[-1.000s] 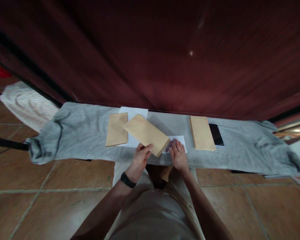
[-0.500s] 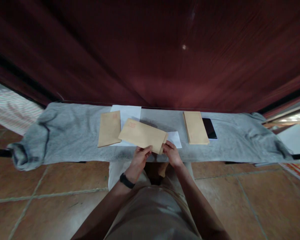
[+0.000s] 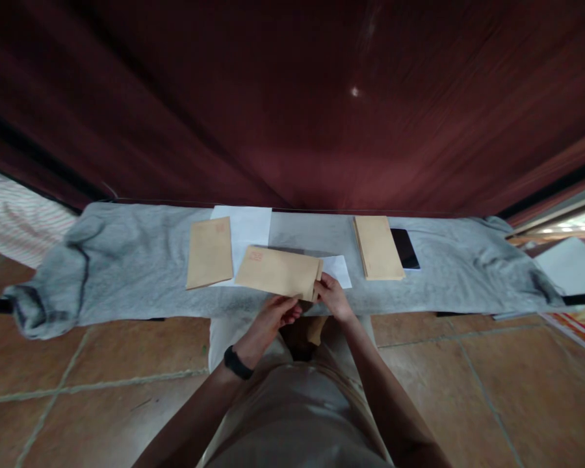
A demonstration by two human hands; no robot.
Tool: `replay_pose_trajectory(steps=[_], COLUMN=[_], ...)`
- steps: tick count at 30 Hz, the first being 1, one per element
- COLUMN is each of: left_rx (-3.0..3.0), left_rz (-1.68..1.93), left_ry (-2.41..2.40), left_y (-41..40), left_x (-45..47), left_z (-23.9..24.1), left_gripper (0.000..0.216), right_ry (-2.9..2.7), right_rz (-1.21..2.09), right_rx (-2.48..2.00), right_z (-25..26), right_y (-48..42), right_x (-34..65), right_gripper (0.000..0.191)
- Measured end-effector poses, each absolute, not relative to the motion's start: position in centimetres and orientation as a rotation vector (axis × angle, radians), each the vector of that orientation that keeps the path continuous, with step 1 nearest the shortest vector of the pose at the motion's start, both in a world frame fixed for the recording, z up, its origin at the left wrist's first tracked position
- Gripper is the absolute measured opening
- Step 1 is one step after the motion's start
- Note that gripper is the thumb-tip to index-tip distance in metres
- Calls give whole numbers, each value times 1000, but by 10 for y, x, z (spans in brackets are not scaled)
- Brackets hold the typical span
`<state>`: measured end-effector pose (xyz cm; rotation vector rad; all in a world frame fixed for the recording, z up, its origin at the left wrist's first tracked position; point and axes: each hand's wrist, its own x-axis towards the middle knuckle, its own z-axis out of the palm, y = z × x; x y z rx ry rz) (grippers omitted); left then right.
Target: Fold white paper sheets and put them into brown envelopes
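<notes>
- The brown envelope (image 3: 279, 272) is in front of the person, above the grey cloth (image 3: 136, 260), slightly slanted, with red print at its upper left corner.
- At the near edge of the brown envelope is the left hand (image 3: 273, 315), thumb tip against that edge and the other fingers curled below; I cannot tell whether they are clamped on it.
- At the right end of the brown envelope, where layered edges show, the right hand (image 3: 335, 298) has thumb and fingers pinched on the paper.
- Left of the brown envelope lies another envelope (image 3: 208, 253), also marked in red, partly over a white sheet (image 3: 253, 224).
- That sheet reaches out beyond the far edge of the brown envelope, near its left end.
- Just right of the brown envelope is a small white paper (image 3: 340, 270), partly hidden.
- Farther right of the brown envelope lies a stack of envelopes (image 3: 381, 248), with a dark phone (image 3: 406, 249) just beside it on the far right.
</notes>
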<state>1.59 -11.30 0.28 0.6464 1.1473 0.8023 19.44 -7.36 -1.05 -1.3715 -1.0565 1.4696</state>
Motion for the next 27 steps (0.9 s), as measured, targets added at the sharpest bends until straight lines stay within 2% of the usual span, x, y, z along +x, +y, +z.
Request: replay_pose_trajectory(steps=[2, 5, 7, 9, 11, 13, 17, 23, 27], left_rx=[898, 1483, 1964, 2348, 2561, 2656, 2707, 2763, 2785], left_rz=[751, 857, 849, 648, 448, 299, 209, 371, 395], left_ry=[1185, 1306, 1338, 1322, 1291, 1265, 1221, 1217, 1225], left_y=[-118, -112, -97, -77, -60, -48, -41, -44, -46], left_x=[13, 8, 2, -4, -10, -13, -13, -14, -12], left_z=[3, 8, 15, 20, 23, 23, 24, 24, 22], left_gripper=[31, 30, 65, 98, 115, 124, 124, 109, 104], right_ry=[-1105, -1162, -1210, -1266, -1322, -1371, -1401, -1323, -1411], right_rz=[1425, 1361, 1320, 1289, 1265, 1250, 1288, 1258, 911], right_rx=[-1405, -1413, -1391, -1369, -1351, -1338, -1380, -1551, -1637], right_z=[-16, -23, -25, -25, -23, -21, -20, -26, -15], right_y=[-73, -73, -73, -74, -75, -77, -82, -83, -89], right_x=[196, 200, 203, 207, 210, 212, 213, 211, 217], right_gripper=[30, 24, 21, 20, 20, 21, 25, 21, 22])
